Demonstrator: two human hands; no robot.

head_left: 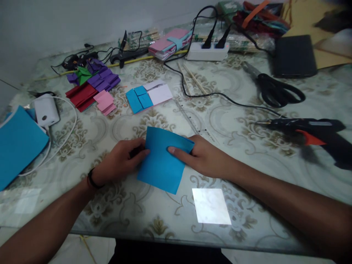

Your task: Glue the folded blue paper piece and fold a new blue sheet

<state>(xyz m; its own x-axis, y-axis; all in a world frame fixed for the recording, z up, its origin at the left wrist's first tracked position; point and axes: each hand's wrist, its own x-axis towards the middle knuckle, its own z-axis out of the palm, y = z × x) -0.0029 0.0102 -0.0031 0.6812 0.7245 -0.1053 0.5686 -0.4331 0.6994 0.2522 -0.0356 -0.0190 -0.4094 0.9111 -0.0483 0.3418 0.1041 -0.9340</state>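
A square sheet of blue paper (162, 165) is held up over the table between both hands. My left hand (125, 156) pinches its left edge, thumb in front and fingers behind. On the other side, my right hand (205, 156) grips the upper right part, its thumb lying across the front face and the other fingers hidden behind the sheet. The top right edge of the paper looks folded over or curled. Beyond the sheet lie a folded blue paper piece (139, 99) and a white one (159, 92), side by side.
Purple (104, 78), red (82, 96) and pink (105, 102) folded papers lie at the back left. Blue sheets (20, 146) and a white device (46, 110) are at far left. Scissors (275, 88), a glue gun (316, 128), a clear ruler (189, 117) and a power strip (207, 52) surround the workspace.
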